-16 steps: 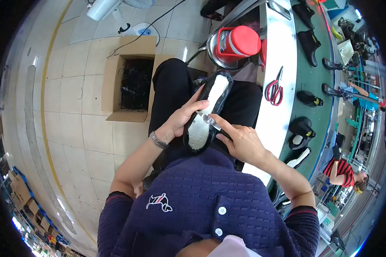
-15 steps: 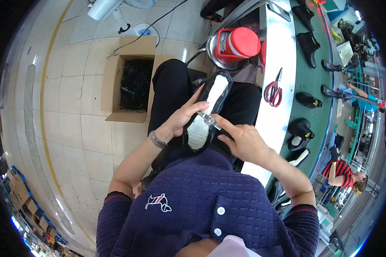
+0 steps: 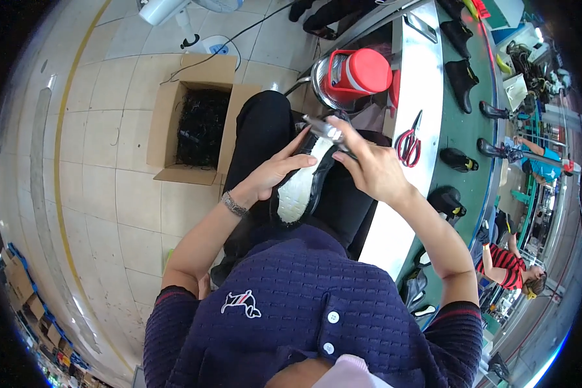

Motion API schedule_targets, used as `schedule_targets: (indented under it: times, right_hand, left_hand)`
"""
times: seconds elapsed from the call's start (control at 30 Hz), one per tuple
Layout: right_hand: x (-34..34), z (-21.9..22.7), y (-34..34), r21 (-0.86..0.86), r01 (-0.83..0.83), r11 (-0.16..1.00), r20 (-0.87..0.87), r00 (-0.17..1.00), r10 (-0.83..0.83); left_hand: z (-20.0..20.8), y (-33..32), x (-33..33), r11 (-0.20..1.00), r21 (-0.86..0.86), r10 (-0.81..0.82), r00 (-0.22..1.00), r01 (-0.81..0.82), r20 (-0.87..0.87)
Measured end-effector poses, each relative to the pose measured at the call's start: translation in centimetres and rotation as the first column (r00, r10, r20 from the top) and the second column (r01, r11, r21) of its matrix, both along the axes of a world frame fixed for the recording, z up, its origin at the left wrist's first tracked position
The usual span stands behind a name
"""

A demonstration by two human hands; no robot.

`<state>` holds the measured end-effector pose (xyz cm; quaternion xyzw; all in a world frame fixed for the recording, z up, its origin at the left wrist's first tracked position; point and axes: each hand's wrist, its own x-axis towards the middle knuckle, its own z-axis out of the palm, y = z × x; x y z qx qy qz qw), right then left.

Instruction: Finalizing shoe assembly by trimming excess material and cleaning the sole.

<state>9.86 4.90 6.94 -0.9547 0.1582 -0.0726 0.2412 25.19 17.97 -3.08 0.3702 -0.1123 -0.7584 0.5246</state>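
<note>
A black shoe upper with a white underside (image 3: 297, 194) lies bottom-up over my lap, its long axis tilted away to the right. My left hand (image 3: 275, 173) is closed round its left side, the thumb pressed on the white face. My right hand (image 3: 376, 169) grips a short, shiny metal tool (image 3: 324, 129), held over the far end of the shoe. The tool is partly hidden by my fingers and smeared by motion, so its exact kind does not show.
At my left an open cardboard box (image 3: 161, 139) holds dark scraps. A red-lidded jug (image 3: 368, 70) stands ahead. On the right, red-handled scissors (image 3: 409, 147) lie on a white ledge (image 3: 427, 84) beside a green conveyor (image 3: 462, 123) carrying several black shoes. Co-workers are beyond it.
My right hand and the metal tool have moved away from me, from the middle of the shoe to its far end. My left hand still holds the shoe. Shoes on the conveyor have shifted slightly nearer.
</note>
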Motion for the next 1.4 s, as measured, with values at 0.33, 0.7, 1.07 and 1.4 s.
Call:
schedule_targets:
  times: [0.33,0.7,1.07,1.4]
  right_hand:
    - [-0.5,-0.4,1.8,-0.065,-0.028,0.997,-0.332,0.943,0.004]
    - [0.3,2.2,3.8,-0.01,-0.036,0.999,-0.555,0.831,0.025]
    - [-2.0,3.4,3.9,0.068,-0.124,0.99,-0.611,0.779,0.14]
    - [-2.5,2.2,7.0,-0.236,-0.268,0.934,-0.569,0.818,0.091]
  left_hand:
    - [0.0,0.3,0.8,0.996,-0.024,-0.084,0.994,0.082,-0.076]
    - [-2.8,3.0,-0.2,0.982,-0.181,-0.079,0.991,0.058,-0.112]
    - [-3.6,5.3,-3.0,0.949,-0.113,0.176,0.795,-0.293,-0.581]
    - [-2.5,5.5,-3.7,0.968,-0.1,0.159,0.871,-0.23,-0.464]
